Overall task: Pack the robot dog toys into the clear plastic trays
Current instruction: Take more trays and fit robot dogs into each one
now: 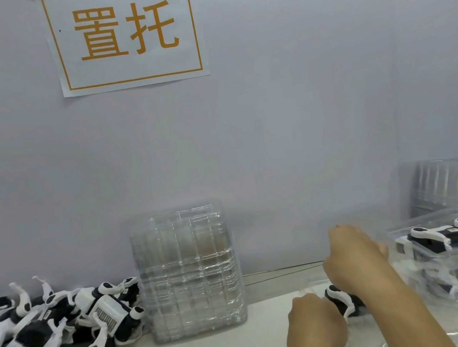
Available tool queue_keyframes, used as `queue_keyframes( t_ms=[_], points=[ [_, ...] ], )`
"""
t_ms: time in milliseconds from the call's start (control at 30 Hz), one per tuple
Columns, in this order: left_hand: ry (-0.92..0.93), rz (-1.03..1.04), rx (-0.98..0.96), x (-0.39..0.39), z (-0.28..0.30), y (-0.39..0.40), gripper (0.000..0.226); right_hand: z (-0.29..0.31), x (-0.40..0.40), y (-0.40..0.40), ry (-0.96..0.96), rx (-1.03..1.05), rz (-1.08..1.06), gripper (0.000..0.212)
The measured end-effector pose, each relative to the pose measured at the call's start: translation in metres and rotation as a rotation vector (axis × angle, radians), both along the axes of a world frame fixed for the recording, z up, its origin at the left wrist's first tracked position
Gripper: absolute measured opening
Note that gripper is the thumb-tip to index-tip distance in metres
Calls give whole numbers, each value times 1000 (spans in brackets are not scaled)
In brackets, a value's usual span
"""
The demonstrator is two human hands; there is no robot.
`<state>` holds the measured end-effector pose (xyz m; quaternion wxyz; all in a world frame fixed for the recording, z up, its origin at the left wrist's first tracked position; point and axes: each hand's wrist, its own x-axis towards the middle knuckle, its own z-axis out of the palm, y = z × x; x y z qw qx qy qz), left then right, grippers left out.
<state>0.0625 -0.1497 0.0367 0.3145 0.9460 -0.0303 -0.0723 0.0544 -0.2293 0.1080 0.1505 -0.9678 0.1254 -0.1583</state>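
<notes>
The wall (300, 105) behind my bench carries a paper sign (127, 32) with orange characters; below it, the upright stack of clear trays (189, 271) serves as landmark — thin, glossy, ribbed plastic, standing on edge. To the stack's left lies the heap of robot dog toys (48, 337), hard black-and-white plastic with jointed legs and grilled undersides. To its right, well apart, filled trays (447, 249) are piled, each holding a dog; further back another bundle of empties (456, 187) leans on the wall. Between the stack and the filled pile my right hand (355, 258) and left hand (315, 328) work close together on one toy (340, 300), which lies just right of the left hand and under the right, apparently in a clear tray on the bench. Its long axis seems to run left-right. The left hand's fingers curl at the toy's white leg; the right hand's fingers are hidden — grip cannot be told.
</notes>
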Motion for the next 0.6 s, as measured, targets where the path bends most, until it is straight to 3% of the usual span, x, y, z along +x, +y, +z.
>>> queue_keyframes(
  t_ms=[100, 233, 367, 467, 600],
  points=[
    [38, 15, -29, -1, -4, 5, 60, 1, -1, 6, 63, 12, 72, 22],
    [12, 11, 49, -3, -7, 32, 70, -7, 0, 13, 106, 132, 290, 43],
    [-114, 63, 81, -14, -3, 80, 52, -19, 2, 23, 178, 143, 512, 41],
    [-291, 189, -34, -24, 6, 123, 26, -25, 4, 38, 168, 157, 585, 39],
    [-556, 387, -214, -36, 18, 181, 21, -32, 5, 56, 116, 165, 636, 33]
  ],
)
